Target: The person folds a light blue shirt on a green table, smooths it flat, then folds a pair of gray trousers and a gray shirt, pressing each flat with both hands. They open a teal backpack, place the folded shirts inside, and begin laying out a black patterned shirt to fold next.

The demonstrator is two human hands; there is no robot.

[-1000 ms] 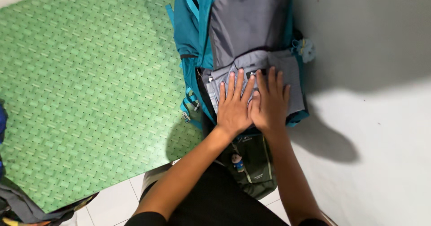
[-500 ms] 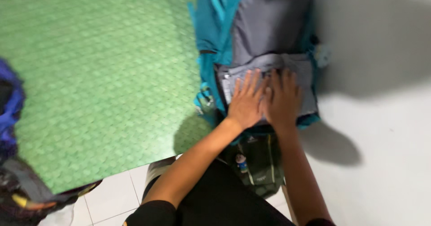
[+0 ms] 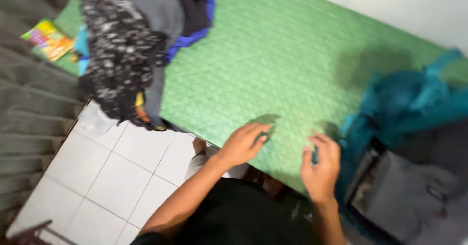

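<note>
Fig. Head view, motion-blurred. Left hand hovers, fingers loosely spread and empty, just over the near edge of the green mat; its shadow falls on the mat beside it. Right hand sits to the right, fingers curled against the left edge of the teal backpack; whether it pinches fabric or a strap cannot be told through the blur. Backpack lies at the right of the scene, half on the mat, w/ its grey opened section nearest the viewer. Far left: pile of clothes, dark, speckled and blue, overhanging the mat's edge onto the white tiled floor; a colourful packet lies beyond it.

Risks (judged): the pile, already hanging over the edge, could slide onto the tiles if the mat is tugged or nudged. A one-handed pull at the backpack's edge could tip it and spill contents from the opened section. The loose mat may also creep on smooth tile under leaning weight.
</note>
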